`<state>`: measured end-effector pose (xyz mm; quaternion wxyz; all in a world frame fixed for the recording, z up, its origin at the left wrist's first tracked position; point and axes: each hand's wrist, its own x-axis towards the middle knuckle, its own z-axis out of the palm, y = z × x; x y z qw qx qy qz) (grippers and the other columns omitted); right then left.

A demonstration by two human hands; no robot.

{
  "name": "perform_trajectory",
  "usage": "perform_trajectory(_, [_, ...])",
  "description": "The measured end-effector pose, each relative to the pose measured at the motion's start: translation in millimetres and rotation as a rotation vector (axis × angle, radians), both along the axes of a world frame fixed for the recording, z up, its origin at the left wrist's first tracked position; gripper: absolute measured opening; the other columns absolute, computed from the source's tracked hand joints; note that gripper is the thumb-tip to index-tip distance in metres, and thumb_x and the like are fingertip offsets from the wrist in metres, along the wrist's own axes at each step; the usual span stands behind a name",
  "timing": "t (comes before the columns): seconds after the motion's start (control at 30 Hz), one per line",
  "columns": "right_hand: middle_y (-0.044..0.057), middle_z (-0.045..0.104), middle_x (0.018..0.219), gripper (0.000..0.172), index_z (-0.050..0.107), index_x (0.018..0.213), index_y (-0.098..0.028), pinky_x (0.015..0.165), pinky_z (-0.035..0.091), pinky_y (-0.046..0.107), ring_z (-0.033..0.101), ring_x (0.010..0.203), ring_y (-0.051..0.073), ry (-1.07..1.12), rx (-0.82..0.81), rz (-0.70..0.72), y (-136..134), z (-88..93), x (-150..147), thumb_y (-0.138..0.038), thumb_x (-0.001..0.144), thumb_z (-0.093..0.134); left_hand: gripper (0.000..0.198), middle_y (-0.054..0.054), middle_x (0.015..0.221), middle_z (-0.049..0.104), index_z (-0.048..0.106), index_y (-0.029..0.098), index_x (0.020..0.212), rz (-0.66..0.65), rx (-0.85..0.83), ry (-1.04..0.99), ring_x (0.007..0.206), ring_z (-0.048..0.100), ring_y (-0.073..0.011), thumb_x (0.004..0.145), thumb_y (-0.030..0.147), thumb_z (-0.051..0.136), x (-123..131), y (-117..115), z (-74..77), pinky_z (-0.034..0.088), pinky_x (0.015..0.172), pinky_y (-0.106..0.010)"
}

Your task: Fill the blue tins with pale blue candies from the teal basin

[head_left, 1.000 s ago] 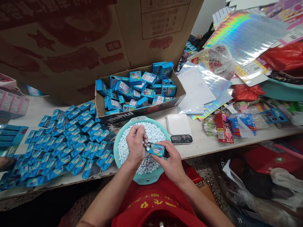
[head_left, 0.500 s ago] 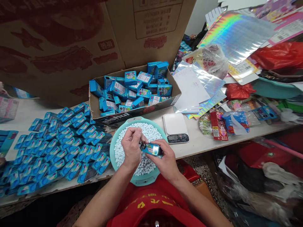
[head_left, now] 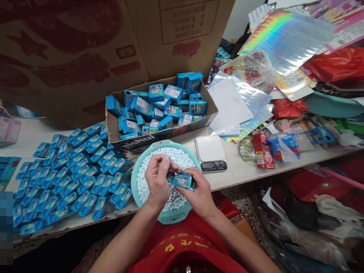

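My right hand [head_left: 200,193] grips a small flat blue candy box [head_left: 180,179] by its right end, held level over a teal bowl [head_left: 167,218] heaped with small white candies [head_left: 173,156]. My left hand [head_left: 158,178] has its fingertips pinched at the box's left end, at the round opening. Whether candies are between those fingers is hidden. Both hands hover just above the candy heap. Rows of the same flat blue boxes [head_left: 74,174] lie on the table to the left of the bowl.
An open cardboard tray [head_left: 209,108] of small blue cartons stands behind the bowl. A white kitchen scale [head_left: 211,153] sits right of the bowl. Holographic sheets [head_left: 284,38], wrappers and red bags crowd the right. A large cardboard box [head_left: 85,49] stands at the back.
The box and both hands have shifted slightly left and down over the bowl. My left fingers have closed in on the box's left end.
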<state>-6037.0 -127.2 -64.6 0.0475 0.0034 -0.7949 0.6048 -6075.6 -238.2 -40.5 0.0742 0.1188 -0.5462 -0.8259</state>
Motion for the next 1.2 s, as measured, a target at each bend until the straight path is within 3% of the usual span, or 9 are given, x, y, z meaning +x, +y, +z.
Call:
perform_trajectory(0.17, [0.003,0.064,0.096,0.032,0.065,0.095,-0.024,0.081,0.052,0.035,0.062,0.090,0.021,-0.080,-0.078,-0.031,19.5,-2.5,5.4,-0.030,0.066,0.080,0.018,0.000,0.069,0.059,0.054,0.020,0.085,0.119,-0.033,0.048,0.059,0.061,-0.0165,0.083,0.037,0.060,-9.3,-12.0,5.4,0.052,0.053,-0.028])
perform_trajectory(0.3, [0.003,0.066,0.095,0.040,0.064,0.099,-0.023,0.080,0.053,0.037,0.064,0.086,0.021,-0.182,-0.153,-0.125,65.4,-14.8,2.7,-0.035,0.065,0.080,0.026,-0.003,0.076,0.062,0.060,0.019,0.081,-0.023,-0.388,-0.111,0.073,0.061,-0.0188,0.077,0.044,0.065,-21.4,-28.6,-38.3,0.052,0.062,-0.028])
perform_trajectory(0.4, [0.002,0.067,0.088,0.045,0.060,0.099,-0.022,0.078,0.053,0.039,0.064,0.081,0.020,-0.183,-0.147,-0.352,107.5,-34.0,-15.7,-0.038,0.062,0.080,0.026,-0.006,0.087,0.065,0.065,0.020,0.083,-0.109,-0.684,-0.124,0.085,0.059,-0.0212,0.077,0.045,0.064,-25.8,-37.4,-64.2,0.050,0.075,-0.031])
perform_trajectory(0.6, [0.003,0.062,0.088,0.053,0.057,0.094,-0.019,0.084,0.049,0.044,0.060,0.082,0.022,-0.129,-0.117,-0.464,151.8,-86.5,-71.7,-0.042,0.053,0.081,0.022,-0.010,0.100,0.062,0.063,0.020,0.097,0.011,-1.043,0.148,0.096,0.058,-0.0252,0.082,0.035,0.057,-95.0,-59.4,-54.0,0.047,0.085,-0.036])
perform_trajectory(0.67, [0.004,0.061,0.089,0.053,0.057,0.094,-0.018,0.086,0.047,0.046,0.059,0.084,0.022,-0.133,-0.117,-0.460,154.2,-98.0,-81.8,-0.043,0.053,0.080,0.022,-0.013,0.104,0.063,0.063,0.017,0.100,-0.095,-1.273,0.096,0.104,0.056,-0.0297,0.082,0.029,0.058,-140.0,-66.0,-53.1,0.044,0.090,-0.040])
perform_trajectory(0.77, [0.007,0.062,0.098,0.057,0.056,0.100,-0.018,0.090,0.046,0.047,0.059,0.091,0.024,-0.153,-0.105,-0.419,157.3,-103.0,-84.2,-0.043,0.054,0.080,0.034,-0.018,0.113,0.062,0.061,0.016,0.109,-0.454,-1.532,-0.173,0.107,0.056,-0.0342,0.079,0.031,0.064,-202.0,-62.4,-66.7,0.044,0.089,-0.042])
perform_trajectory(0.9, [0.014,0.052,0.127,0.074,0.050,0.117,-0.019,0.100,0.041,0.049,0.050,0.118,0.028,-0.154,-0.065,-0.470,164.9,-86.1,-68.7,-0.043,0.054,0.081,0.039,-0.020,0.106,0.065,0.063,0.013,0.100,-0.685,-1.604,-0.354,0.099,0.060,-0.0373,0.068,0.031,0.076,-243.9,-38.8,-88.9,0.047,0.081,-0.041])
perform_trajectory(1.07, [0.010,0.063,0.106,0.044,0.059,0.103,-0.018,0.089,0.048,0.044,0.060,0.097,0.023,-0.077,-0.046,-0.749,147.6,-43.7,-28.7,-0.046,0.071,0.072,0.032,-0.021,0.106,0.065,0.061,0.012,0.103,-0.594,-1.697,-0.293,0.100,0.059,-0.0394,0.075,0.028,0.065,-225.6,-41.8,-64.7,0.046,0.081,-0.043])
perform_trajectory(1.2, [0.008,0.067,0.103,0.042,0.064,0.101,-0.020,0.067,0.054,0.033,0.065,0.082,0.020,-0.337,-0.419,-0.526,97.7,-16.0,-8.7,-0.051,0.073,0.071,0.040,-0.016,0.115,0.062,0.054,0.016,0.121,-0.258,-1.698,0.164,0.105,0.059,-0.0333,0.084,0.030,0.057,-142.2,-55.7,-26.2,0.050,0.080,-0.040])
